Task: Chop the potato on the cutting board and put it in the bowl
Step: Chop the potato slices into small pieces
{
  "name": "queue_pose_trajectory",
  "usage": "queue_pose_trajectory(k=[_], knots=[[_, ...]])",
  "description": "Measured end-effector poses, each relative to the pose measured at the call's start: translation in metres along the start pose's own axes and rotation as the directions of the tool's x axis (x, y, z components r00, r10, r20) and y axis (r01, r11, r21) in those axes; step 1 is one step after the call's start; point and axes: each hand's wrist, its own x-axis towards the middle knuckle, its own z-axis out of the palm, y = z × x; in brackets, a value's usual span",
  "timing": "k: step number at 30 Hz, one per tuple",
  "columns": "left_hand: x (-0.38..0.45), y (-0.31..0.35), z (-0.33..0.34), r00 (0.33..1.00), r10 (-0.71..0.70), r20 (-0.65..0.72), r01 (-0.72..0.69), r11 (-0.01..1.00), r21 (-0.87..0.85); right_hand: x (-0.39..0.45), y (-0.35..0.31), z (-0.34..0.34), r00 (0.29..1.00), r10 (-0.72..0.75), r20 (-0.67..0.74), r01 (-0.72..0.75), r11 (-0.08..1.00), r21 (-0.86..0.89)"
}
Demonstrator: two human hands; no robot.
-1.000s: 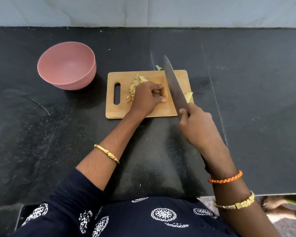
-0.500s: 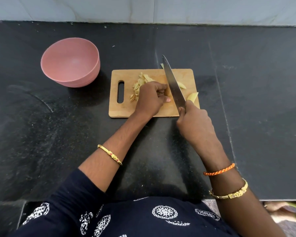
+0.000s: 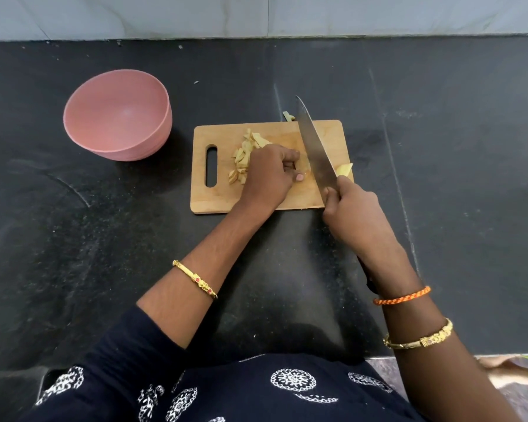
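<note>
You have 1 view only: a head-worn wide-angle camera looking forward and steeply down on the cutting board from close above. The wall runs beyond the board, and your torso fills the frame's bottom edge.

A black speckled stone counter meets a pale marble wall.

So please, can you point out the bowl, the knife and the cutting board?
bowl point(image 3: 83, 117): head view, on the left inner wall.
knife point(image 3: 314, 147): head view, on the middle of the blade.
cutting board point(image 3: 331, 132): head view, on bare wood near the far right corner.
</note>
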Motion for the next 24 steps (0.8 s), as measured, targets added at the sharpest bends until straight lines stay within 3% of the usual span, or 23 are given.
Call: queue_pose_trajectory(k=[5,24], knots=[[0.002,0.006,-0.001,1.000,-0.013,0.027,0.012,0.998,0.057,-0.001,0.001,-0.004,0.998,0.009,-0.059,-0.003,0.995,0.099],[0.003,0.018,-0.006,0.992,-0.114,0.057,0.109,0.990,0.085,0.014,-0.003,-0.001,0.999,-0.031,0.032,0.032,0.999,-0.031]])
